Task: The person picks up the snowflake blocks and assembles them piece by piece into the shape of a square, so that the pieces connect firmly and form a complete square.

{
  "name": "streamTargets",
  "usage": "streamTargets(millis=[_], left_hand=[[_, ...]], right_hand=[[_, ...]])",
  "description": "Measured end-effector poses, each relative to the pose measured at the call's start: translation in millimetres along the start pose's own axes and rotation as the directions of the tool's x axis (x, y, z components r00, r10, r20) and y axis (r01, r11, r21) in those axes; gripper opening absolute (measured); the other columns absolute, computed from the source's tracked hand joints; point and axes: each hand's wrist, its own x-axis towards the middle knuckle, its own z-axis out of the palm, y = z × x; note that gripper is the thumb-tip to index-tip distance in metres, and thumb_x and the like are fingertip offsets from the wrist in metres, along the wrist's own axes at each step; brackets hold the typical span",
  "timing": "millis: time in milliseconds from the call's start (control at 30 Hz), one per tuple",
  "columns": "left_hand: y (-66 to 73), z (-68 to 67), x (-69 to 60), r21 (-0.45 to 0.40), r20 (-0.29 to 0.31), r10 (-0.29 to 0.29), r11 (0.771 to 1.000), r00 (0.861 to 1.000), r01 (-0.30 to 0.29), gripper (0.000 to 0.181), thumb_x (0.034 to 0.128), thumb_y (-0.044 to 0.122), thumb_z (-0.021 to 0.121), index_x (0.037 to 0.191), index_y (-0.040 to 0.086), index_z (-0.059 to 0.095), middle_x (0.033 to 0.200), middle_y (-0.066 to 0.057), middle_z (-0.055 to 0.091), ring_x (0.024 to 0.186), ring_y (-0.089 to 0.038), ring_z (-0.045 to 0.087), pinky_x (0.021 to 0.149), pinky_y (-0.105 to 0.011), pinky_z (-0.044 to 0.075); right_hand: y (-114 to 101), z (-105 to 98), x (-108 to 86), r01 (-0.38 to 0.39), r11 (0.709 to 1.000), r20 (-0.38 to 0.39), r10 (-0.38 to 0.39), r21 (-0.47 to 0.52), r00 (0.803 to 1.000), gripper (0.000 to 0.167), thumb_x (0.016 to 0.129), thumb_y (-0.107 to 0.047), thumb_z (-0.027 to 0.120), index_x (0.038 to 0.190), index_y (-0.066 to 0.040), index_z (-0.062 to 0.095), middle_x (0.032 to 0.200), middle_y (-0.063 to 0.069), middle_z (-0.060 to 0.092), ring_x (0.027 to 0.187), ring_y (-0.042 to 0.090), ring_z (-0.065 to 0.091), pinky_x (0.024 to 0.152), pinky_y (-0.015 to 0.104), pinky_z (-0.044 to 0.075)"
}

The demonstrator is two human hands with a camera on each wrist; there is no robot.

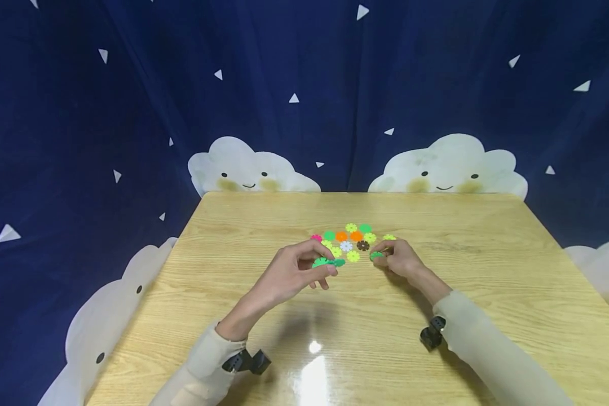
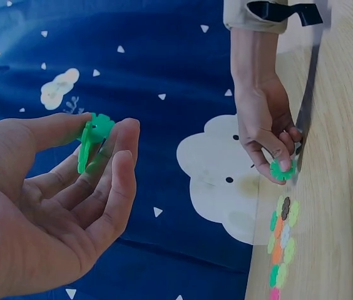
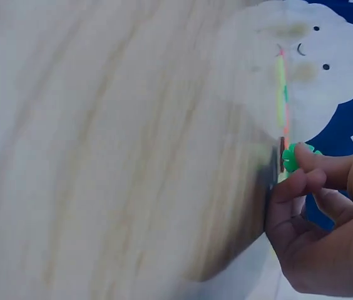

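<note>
My left hand (image 1: 295,272) is raised over the table and pinches green notched discs (image 2: 95,134) joined at an angle, held between thumb and fingers. Farther right, my right hand (image 1: 402,260) grips a single green notched disc (image 3: 291,157) by its edge, low near the tabletop. Between and beyond the hands lie several loose notched discs: a brown disc (image 1: 362,246), a white disc (image 1: 346,246), an orange disc (image 1: 341,237), a pink disc (image 1: 317,238) and a yellow-green disc (image 1: 353,256). In the left wrist view the two hands are well apart.
The wooden table (image 1: 385,338) reaches back to a dark blue curtain (image 1: 304,45) with white triangles. Cloud shapes (image 1: 451,163) stand along its far edge. A black wrist camera (image 1: 259,362) sits on the left sleeve and another black wrist camera (image 1: 431,337) on the right.
</note>
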Motion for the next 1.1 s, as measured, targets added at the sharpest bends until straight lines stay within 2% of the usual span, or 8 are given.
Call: streamTargets(millis=[167,233,367,467,600,800,933,1100], left_hand=[[-0.3,1.0,1.3,0.002,0.003,-0.007,1.000,1.000,0.007,0.022,0.0958,0.024,0.077,0.114,0.014,0.070,0.091,-0.001,0.077,0.076,-0.023,0.075,0.069,-0.032,0.057],[-0.9,1.7,1.9,-0.004,0.008,-0.008,1.000,1.000,0.008,0.022,0.0965,0.025,0.076,0.114,0.013,0.070,0.093,-0.001,0.078,0.077,-0.025,0.075,0.070,-0.033,0.058],[-2.3,3.3,2.7,-0.017,0.021,-0.010,1.000,1.000,0.010,0.025,0.0981,0.025,0.074,0.118,0.011,0.070,0.098,-0.003,0.079,0.081,-0.032,0.076,0.074,-0.044,0.060],[-2.9,4.3,3.4,-0.019,0.028,-0.010,1.000,1.000,0.011,0.026,0.0989,0.025,0.073,0.121,0.011,0.070,0.103,-0.009,0.079,0.080,-0.029,0.076,0.074,-0.045,0.060],[-3.1,5.4,4.8,-0.017,0.035,0.001,1.000,0.999,0.000,0.025,0.0995,0.024,0.073,0.121,0.011,0.072,0.103,-0.012,0.078,0.077,-0.023,0.076,0.071,-0.036,0.060],[-4.4,8.0,7.0,-0.030,0.044,0.014,0.999,0.999,-0.013,0.023,0.0990,0.020,0.073,0.119,0.011,0.073,0.102,-0.013,0.078,0.078,-0.028,0.076,0.069,-0.036,0.060],[-4.8,9.6,8.0,-0.028,0.051,0.022,0.999,0.998,-0.020,0.024,0.0993,0.021,0.072,0.121,0.010,0.073,0.102,-0.013,0.078,0.076,-0.023,0.075,0.068,-0.035,0.060],[-6.3,12.2,8.4,-0.029,0.058,0.011,1.000,0.998,-0.010,0.025,0.1000,0.022,0.071,0.122,0.010,0.074,0.098,-0.006,0.078,0.075,-0.019,0.074,0.067,-0.031,0.058]], right_hand=[[-1,0,-7.7,0.018,0.999,0.035,-0.019,0.035,0.999,0.025,0.097,-0.007,0.072,0.121,0.001,0.070,0.089,0.010,0.062,0.067,0.017,0.051,0.057,0.026,0.046],[-2,1,-12.4,0.032,0.998,0.054,-0.036,0.061,0.998,0.028,0.098,-0.009,0.072,0.123,0.001,0.070,0.090,0.011,0.063,0.067,0.019,0.052,0.058,0.027,0.047],[-8,-1,-26.8,0.057,0.991,0.094,-0.068,0.117,0.993,0.031,0.099,-0.014,0.072,0.126,0.002,0.068,0.094,0.015,0.062,0.067,0.018,0.053,0.059,0.028,0.049],[-18,-3,-39.9,0.072,0.984,0.105,-0.090,0.163,0.990,0.035,0.100,-0.018,0.071,0.128,0.002,0.067,0.094,0.013,0.062,0.067,0.017,0.052,0.059,0.028,0.049],[-32,-5,-56.5,0.115,0.968,0.076,-0.135,0.222,0.988,0.036,0.099,-0.020,0.073,0.128,0.001,0.067,0.090,0.007,0.064,0.067,0.016,0.055,0.059,0.029,0.052],[-55,-3,-81.7,0.239,0.917,0.012,-0.256,0.320,0.967,0.029,0.098,-0.017,0.074,0.121,-0.001,0.068,0.089,0.002,0.066,0.065,0.014,0.055,0.059,0.026,0.050],[-73,0,-99.1,0.271,0.899,-0.043,-0.273,0.344,0.961,0.025,0.096,-0.019,0.077,0.117,-0.006,0.070,0.090,0.002,0.065,0.064,0.015,0.056,0.062,0.028,0.051],[-89,7,-114.0,0.312,0.872,-0.097,-0.297,0.377,0.950,0.022,0.095,-0.014,0.077,0.113,-0.004,0.070,0.085,0.007,0.063,0.062,0.018,0.056,0.062,0.030,0.052]])
